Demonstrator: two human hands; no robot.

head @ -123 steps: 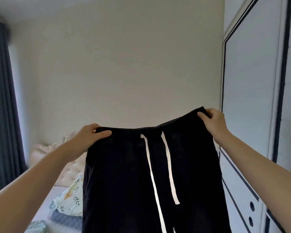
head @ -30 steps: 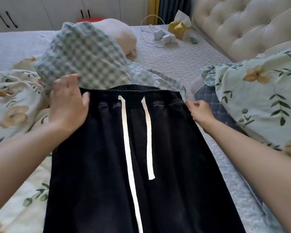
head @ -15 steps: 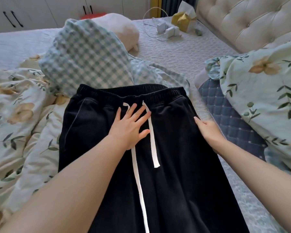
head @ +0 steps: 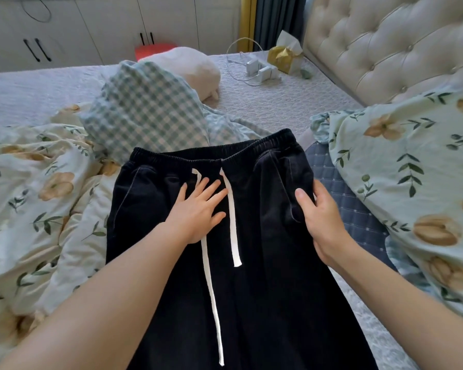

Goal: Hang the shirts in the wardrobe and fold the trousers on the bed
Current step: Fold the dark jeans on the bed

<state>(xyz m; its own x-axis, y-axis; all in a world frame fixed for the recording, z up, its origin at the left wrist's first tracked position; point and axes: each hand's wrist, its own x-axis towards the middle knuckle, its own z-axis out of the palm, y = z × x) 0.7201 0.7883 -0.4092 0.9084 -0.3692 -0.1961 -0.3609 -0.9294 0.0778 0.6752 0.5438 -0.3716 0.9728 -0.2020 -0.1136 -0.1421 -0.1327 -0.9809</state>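
Observation:
Black trousers (head: pixel 267 289) with a white drawstring lie spread on the bed (head: pixel 267 102), waistband pointing away from me. My left hand (head: pixel 198 209) presses flat on the front of the trousers just below the waistband, fingers spread, over the left cord. My right hand (head: pixel 321 217) grips the right side of the trousers near the pocket, thumb on top and fingers tucked under the lifted edge. A green-and-white checked shirt (head: pixel 147 113) lies bunched just beyond the waistband.
A floral duvet (head: pixel 38 198) is heaped on the left and a floral pillow (head: pixel 412 182) on the right over a navy quilted pad (head: pixel 340 193). A white pillow, chargers with cable (head: pixel 259 69) and a tissue pack lie farther back. White cupboards (head: pixel 64 30) and the tufted headboard (head: pixel 385 41) border the bed.
The trousers went from held up in the air to lying on the bed. My left hand slid from the left waistband corner to the middle. My right hand now lifts the right edge.

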